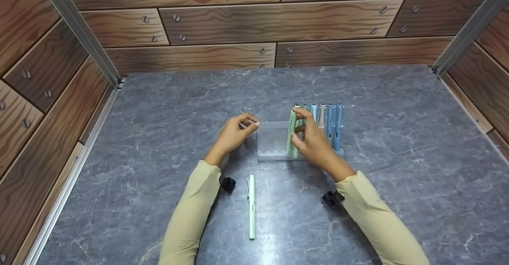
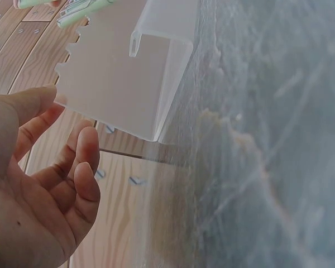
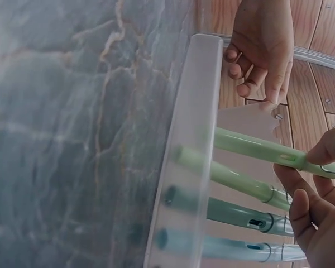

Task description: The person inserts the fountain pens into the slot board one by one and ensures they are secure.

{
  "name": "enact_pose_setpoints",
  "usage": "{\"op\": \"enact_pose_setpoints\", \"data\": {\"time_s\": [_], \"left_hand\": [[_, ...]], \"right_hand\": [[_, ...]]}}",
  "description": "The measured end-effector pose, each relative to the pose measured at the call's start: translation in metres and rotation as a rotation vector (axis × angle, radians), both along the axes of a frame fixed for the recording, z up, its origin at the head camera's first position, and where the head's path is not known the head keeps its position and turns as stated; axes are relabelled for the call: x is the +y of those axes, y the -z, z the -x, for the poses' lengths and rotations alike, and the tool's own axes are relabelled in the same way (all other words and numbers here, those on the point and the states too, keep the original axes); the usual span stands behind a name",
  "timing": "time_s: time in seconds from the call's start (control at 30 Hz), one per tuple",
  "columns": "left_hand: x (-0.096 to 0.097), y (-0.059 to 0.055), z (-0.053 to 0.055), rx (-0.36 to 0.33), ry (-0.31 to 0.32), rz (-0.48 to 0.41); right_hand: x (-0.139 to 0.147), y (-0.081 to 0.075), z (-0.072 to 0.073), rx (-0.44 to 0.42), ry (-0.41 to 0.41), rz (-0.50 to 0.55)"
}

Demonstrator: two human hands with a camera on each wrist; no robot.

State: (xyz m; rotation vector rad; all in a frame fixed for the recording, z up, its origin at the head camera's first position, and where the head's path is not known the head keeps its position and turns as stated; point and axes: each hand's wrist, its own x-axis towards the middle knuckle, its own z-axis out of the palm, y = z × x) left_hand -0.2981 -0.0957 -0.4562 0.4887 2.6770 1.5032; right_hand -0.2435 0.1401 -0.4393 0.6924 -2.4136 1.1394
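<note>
Loose pen: one pale green pen (image 1: 251, 206) lies flat on the grey marble table (image 1: 397, 185), nearest my view, between the two beige sleeves and touched by neither hand.
Right hand: from here I see my right hand (image 1: 314, 139) pinching a light green pen (image 3: 251, 147) between thumb and fingertips near its upper end (the clip end, judging by the wrist view).
Held pen: it stands in the frosted pen holder (image 1: 274, 141), leftmost of the row, its lower tip at the base rail.
Left hand: my left hand (image 1: 235, 131) sits at the holder's left edge, fingers loosely curled, fingertips at the scalloped top.
Neighbours: more green, teal and blue pens (image 1: 332, 123) stand just right of the held one, crowding my fingers.
Surroundings: wood-pattern walls (image 1: 222, 22) enclose the table.
</note>
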Motion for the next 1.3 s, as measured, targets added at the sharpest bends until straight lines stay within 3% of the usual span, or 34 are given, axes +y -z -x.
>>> {"op": "enact_pose_setpoints", "data": {"time_s": [0.67, 1.07, 1.3], "left_hand": [[0.0, -0.001, 0.0, -0.015, -0.004, 0.002], [0.0, 0.0, 0.0, 0.016, -0.009, -0.006], [0.0, -0.002, 0.0, 0.0, 0.004, -0.009]], "right_hand": [[-0.001, 0.0, -0.002, -0.071, 0.026, -0.059], [0.0, -0.01, 0.003, -0.04, 0.141, -0.093], [0.0, -0.01, 0.006, -0.07, 0.182, -0.122]]}}
